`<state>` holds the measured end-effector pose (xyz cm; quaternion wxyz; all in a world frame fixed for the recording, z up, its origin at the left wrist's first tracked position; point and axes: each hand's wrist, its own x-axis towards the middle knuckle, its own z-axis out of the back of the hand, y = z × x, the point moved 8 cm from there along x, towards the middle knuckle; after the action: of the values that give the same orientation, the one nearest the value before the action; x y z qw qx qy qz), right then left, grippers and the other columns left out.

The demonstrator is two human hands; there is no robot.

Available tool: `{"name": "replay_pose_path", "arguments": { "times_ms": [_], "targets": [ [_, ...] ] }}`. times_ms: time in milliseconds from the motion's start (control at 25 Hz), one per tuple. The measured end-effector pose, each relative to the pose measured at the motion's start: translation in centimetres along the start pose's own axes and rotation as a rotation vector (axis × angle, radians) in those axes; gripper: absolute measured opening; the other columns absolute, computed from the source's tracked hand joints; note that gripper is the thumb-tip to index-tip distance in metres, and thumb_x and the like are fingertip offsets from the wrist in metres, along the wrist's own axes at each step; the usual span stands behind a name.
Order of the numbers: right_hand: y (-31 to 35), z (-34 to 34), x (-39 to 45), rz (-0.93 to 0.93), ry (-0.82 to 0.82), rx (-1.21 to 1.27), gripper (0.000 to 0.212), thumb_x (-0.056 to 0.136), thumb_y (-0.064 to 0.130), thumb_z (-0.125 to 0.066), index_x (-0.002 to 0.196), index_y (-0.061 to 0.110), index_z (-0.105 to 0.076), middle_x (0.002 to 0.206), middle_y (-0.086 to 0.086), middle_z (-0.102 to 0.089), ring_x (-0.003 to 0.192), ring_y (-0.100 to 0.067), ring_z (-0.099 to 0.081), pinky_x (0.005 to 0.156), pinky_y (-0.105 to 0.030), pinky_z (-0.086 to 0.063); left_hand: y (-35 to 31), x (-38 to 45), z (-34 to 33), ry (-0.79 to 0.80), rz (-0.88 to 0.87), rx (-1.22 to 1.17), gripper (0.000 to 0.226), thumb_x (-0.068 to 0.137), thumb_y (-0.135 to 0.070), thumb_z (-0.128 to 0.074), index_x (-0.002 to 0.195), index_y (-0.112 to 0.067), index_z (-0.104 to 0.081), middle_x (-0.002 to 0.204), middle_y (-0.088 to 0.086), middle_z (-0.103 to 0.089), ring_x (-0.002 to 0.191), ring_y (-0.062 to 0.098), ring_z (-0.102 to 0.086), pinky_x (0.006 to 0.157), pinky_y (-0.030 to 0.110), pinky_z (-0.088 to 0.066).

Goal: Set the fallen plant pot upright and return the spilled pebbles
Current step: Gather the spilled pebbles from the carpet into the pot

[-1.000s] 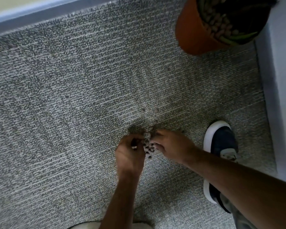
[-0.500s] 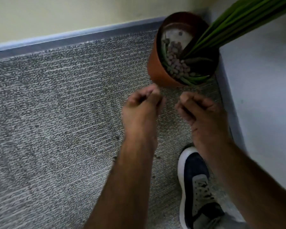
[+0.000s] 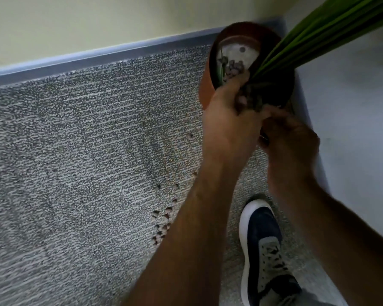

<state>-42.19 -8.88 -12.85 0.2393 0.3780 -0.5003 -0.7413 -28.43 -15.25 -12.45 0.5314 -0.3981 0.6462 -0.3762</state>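
Both hands are cupped over the upright orange pot [image 3: 205,89] in the corner, the left hand [image 3: 227,120] and right hand [image 3: 290,138] curled around pebbles, so the person should open them low inside the rim, because more pebbles [image 3: 163,226] wait on the carpet [image 3: 75,162].

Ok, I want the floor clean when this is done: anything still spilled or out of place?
Yes. A scatter of pebbles still lies on the carpet, left of the left forearm, with a few strays further up. The pot stands upright in the corner; both hands, left and right, are at its rim.
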Motion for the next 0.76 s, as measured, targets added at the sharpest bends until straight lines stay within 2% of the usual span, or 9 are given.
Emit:
{"name": "replay_pose_path", "arguments": {
  "times_ms": [80, 120, 160, 240, 280, 400, 520, 640, 760],
  "targets": [
    [-1.3, -1.1, -1.4, 0.123, 0.113, -0.276, 0.010, 0.095, 0.029, -0.066, 0.100, 0.029, -0.074, 0.083, 0.006, -0.076, 0.081, -0.015, -0.074, 0.071, -0.038, -0.062, 1.9, -2.9, 4.6, -0.184, -0.158, 0.234, 0.032, 0.085, -0.025, -0.053, 0.114, -0.022, -0.066, 0.113, -0.006, -0.066, 0.103, 0.008, -0.064, 0.084, 0.037, -0.058],
    [-2.4, -1.9, -1.9, 0.150, 0.208, -0.435, 0.011, 0.094, 0.036, -0.066, 0.100, 0.032, -0.074, 0.084, 0.009, -0.076, 0.081, -0.007, -0.073, 0.072, -0.034, -0.062, 3.9, -4.4, 6.6, -0.237, -0.153, 0.365, 0.029, 0.090, -0.024, -0.055, 0.119, -0.023, -0.063, 0.120, -0.006, -0.063, 0.109, 0.009, -0.062, 0.086, 0.040, -0.058],
    [-4.0, -2.7, -2.4, 0.156, 0.316, -0.585, 0.016, 0.093, 0.040, -0.067, 0.106, 0.033, -0.073, 0.090, 0.012, -0.076, 0.085, 0.001, -0.070, 0.074, -0.027, -0.061, 6.6, -6.1, 8.6, -0.231, -0.078, 0.485, 0.038, 0.092, -0.026, -0.059, 0.130, -0.025, -0.057, 0.134, -0.003, -0.057, 0.122, 0.013, -0.056, 0.095, 0.045, -0.055],
    [-6.7, -4.6, -2.5, 0.169, 0.520, -0.828, 0.036, 0.091, 0.038, -0.069, 0.126, 0.031, -0.065, 0.117, 0.012, -0.071, 0.100, 0.012, -0.061, 0.083, -0.011, -0.053, 12.5, -8.8, 12.2, -0.107, 0.126, 0.699, 0.074, 0.088, -0.034, -0.068, 0.152, -0.027, -0.033, 0.162, 0.001, -0.026, 0.149, 0.026, -0.026, 0.114, 0.051, -0.037],
    [-7.5, -5.2, -1.8, 0.174, 0.621, -0.923, 0.048, 0.091, 0.035, -0.070, 0.137, 0.028, -0.058, 0.133, 0.006, -0.064, 0.112, 0.008, -0.057, 0.091, -0.009, -0.047, 14.6, -9.7, 13.0, -0.028, 0.181, 0.778, 0.090, 0.085, -0.039, -0.071, 0.157, -0.028, -0.020, 0.167, -0.001, -0.010, 0.154, 0.026, -0.008, 0.120, 0.052, -0.027],
    [-10.4, -7.8, 0.0, 0.229, 0.862, -1.215, 0.077, 0.091, 0.029, -0.071, 0.155, 0.017, -0.030, 0.161, -0.005, -0.032, 0.146, -0.018, -0.033, 0.116, -0.026, -0.029, 18.6, -12.2, 14.9, 0.203, 0.217, 0.943, 0.108, 0.082, -0.045, -0.073, 0.159, -0.034, 0.002, 0.165, -0.016, 0.017, 0.151, 0.017, 0.024, 0.125, 0.046, -0.012],
    [-11.3, -9.8, 2.3, 0.298, 0.922, -1.350, 0.091, 0.088, 0.025, -0.073, 0.158, 0.011, -0.017, 0.167, -0.009, -0.012, 0.154, -0.020, -0.014, 0.124, -0.036, -0.019, 20.0, -13.0, 15.8, 0.314, 0.195, 0.932, 0.106, 0.085, -0.035, -0.073, 0.157, -0.039, 0.005, 0.162, -0.025, 0.020, 0.149, 0.013, 0.027, 0.124, 0.041, -0.013],
    [-11.4, -11.4, 4.3, 0.304, 0.892, -1.374, 0.095, 0.088, 0.028, -0.073, 0.159, 0.010, -0.012, 0.167, -0.010, -0.005, 0.154, -0.022, -0.008, 0.122, -0.029, -0.010, 20.5, -12.3, 16.6, 0.373, 0.268, 0.861, 0.113, 0.086, -0.018, -0.074, 0.153, -0.049, 0.011, 0.159, -0.032, 0.019, 0.149, 0.011, 0.024, 0.123, 0.042, -0.019],
    [-11.5, -11.7, 4.9, 0.304, 0.873, -1.398, 0.091, 0.092, 0.028, -0.069, 0.159, 0.010, -0.011, 0.167, -0.011, -0.004, 0.154, -0.025, -0.006, 0.121, -0.030, -0.009, 20.7, -11.9, 16.7, 0.428, 0.320, 0.838, 0.114, 0.087, -0.018, -0.074, 0.151, -0.053, 0.013, 0.160, -0.029, 0.018, 0.147, 0.014, 0.022, 0.120, 0.042, -0.017]
  ]
}}
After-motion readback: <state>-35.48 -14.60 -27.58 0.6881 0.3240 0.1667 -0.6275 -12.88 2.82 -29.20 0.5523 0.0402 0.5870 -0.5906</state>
